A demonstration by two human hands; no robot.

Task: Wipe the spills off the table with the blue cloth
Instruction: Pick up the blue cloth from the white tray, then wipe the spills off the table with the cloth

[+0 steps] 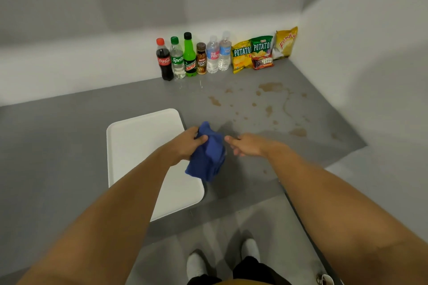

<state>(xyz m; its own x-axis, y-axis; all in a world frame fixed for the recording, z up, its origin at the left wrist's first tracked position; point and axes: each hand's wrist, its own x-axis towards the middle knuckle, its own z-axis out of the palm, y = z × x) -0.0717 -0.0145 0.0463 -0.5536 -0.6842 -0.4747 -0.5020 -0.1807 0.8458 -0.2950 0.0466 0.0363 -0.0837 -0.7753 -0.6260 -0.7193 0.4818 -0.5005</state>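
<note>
I read this as the pick-up stage: no wiping has begun, since the brown spills (269, 104) lie wet and untouched on the grey table (69, 136), all of them beyond my hands and off to the right. My left hand (185, 146) has the blue cloth (208, 157) bunched in a curled grip, thumb over the top fold, with the rest hanging below the fingers just above the near right corner of the white tray (139, 143). My right hand (245, 144) sits just beside the cloth, fingers extended toward it and holding nothing; whether the fingertips already touch the fabric I cannot tell, as that edge is blurred. Next, I judge, the cloth needs flattening or passing to the right hand, then carrying forward and right to press down on the nearest puddle, the one just ahead of my right wrist.
</note>
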